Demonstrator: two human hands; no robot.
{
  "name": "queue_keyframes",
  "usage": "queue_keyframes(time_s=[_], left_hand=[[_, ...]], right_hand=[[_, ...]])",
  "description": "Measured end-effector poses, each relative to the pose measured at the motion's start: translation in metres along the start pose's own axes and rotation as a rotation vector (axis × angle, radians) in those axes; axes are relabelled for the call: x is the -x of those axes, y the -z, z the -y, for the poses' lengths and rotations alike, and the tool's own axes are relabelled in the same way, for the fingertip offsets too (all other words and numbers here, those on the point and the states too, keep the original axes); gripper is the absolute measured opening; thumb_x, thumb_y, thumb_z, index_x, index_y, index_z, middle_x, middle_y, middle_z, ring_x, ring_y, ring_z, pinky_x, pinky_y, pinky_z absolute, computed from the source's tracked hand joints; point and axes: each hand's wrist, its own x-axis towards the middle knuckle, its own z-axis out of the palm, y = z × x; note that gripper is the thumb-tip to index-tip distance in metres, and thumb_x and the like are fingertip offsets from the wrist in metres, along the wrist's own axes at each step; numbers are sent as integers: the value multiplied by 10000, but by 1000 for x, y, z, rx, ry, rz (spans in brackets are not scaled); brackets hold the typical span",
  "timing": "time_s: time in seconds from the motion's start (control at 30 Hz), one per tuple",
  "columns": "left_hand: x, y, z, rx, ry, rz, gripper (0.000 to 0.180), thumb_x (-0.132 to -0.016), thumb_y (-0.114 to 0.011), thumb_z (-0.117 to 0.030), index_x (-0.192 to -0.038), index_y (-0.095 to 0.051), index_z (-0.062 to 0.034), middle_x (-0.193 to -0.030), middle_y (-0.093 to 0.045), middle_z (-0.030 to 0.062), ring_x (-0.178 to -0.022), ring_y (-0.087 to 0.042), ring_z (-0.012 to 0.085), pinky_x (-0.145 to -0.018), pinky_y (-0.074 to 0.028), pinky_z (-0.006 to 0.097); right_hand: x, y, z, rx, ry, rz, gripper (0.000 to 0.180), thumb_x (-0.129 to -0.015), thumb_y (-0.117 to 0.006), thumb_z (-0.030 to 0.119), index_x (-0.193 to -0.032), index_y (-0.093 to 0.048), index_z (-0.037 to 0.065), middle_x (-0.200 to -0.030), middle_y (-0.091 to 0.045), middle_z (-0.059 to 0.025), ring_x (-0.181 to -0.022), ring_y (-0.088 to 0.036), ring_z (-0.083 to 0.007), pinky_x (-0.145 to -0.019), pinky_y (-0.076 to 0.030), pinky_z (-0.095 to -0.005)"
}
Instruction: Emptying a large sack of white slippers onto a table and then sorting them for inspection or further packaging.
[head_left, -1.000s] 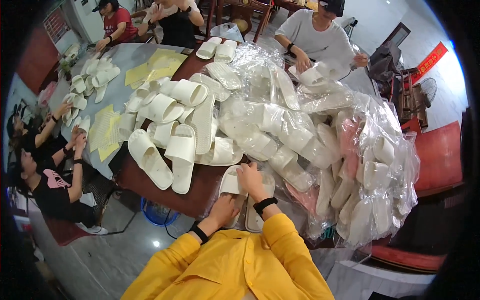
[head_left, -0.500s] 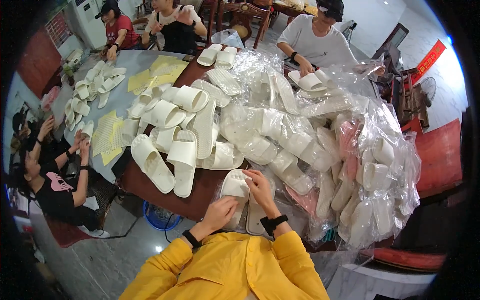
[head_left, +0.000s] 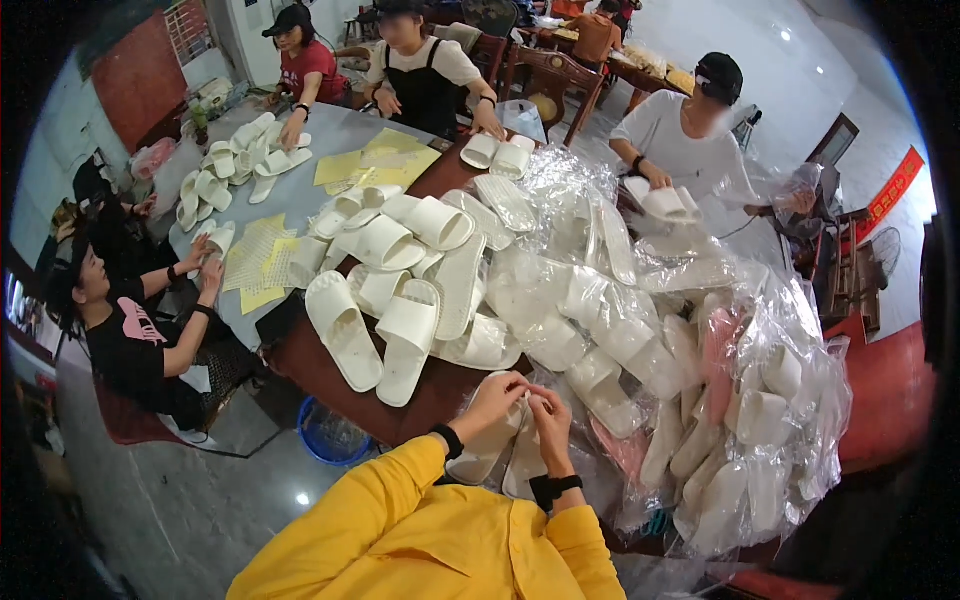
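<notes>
Your left hand (head_left: pixel 499 399) and right hand (head_left: pixel 550 424) pinch closed over the slippers (head_left: pixel 482 452) (what's held, if anything, I can't tell), so a loose grip might drop it.

Wall (head_left: pixel 770 70): pale, marbled, between 1 and 2 o'clock
Floor (head_left: pixel 190 500): grey, glossy, 8 o'clock
Glare (head_left: pixel 303 498): bright spot on the floor, 7 o'clock
Table (head_left: pixel 302 208): grey-topped, 10 o'clock
Chair (head_left: pixel 560 65): dark wood, between 12 and 1 o'clock
Window (head_left: pixel 188 28): barred, between 10 and 11 o'clock
Banner (head_left: pixel 890 190): red, between 2 and 3 o'clock
</notes>
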Motion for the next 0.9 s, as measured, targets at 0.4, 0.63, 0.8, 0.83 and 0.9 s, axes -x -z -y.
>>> queue_keyframes(time_s=[0.4, 0.63, 0.8, 0.83, 0.9], left_hand=[[-4, 7, 10, 189, 167, -37, 140, -903, -588, -123, -973, -670, -33, -749, -632, 10, -673, -569, 63, -596, -461, 217], [0, 6, 9, 114, 116, -16, 153, -891, -606, -139, -972, -682, -32, -757, -644, 10, -655, -547, 63, -590, -445, 226], [-1, 2, -1, 81, 80, 18, 155, -875, -627, -146, -957, -687, -29, -796, -661, 12, -666, -549, 69, -605, -444, 226], [-1, 2, -2, 80, 81, 22, 155, -875, -627, -146, -957, -687, -29, -796, -661, 12, -666, -549, 69, -605, -444, 226], [0, 4, -1, 108, 46, 60, 161, -888, -612, -136, -963, -687, -16, -871, -670, 16, -719, -545, 72, -638, -438, 219]], right_hand=[[1, 0, 11, -105, 246, -5, 156, -878, -606, -13, -1030, -606, 23, -1087, -606, -60, -951, -575, -111, -811, -470, -239], [0, 0, 4, -30, 246, -71, 128, -882, -605, -18, -1008, -617, 8, -1060, -596, -44, -895, -583, -91, -812, -457, -207], [-9, 1, -10, -60, 155, -178, 106, -895, -618, 74, -983, -636, 17, -910, -600, -7, -803, -553, -79, -727, -437, -206], [-10, 1, -12, -102, 69, -225, 117, -898, -620, 111, -959, -648, 15, -866, -603, -4, -790, -548, -80, -708, -434, -221], [-13, 0, -13, -118, 38, -226, 127, -898, -622, 125, -954, -649, 15, -838, -600, 7, -774, -540, -74, -699, -427, -218]])
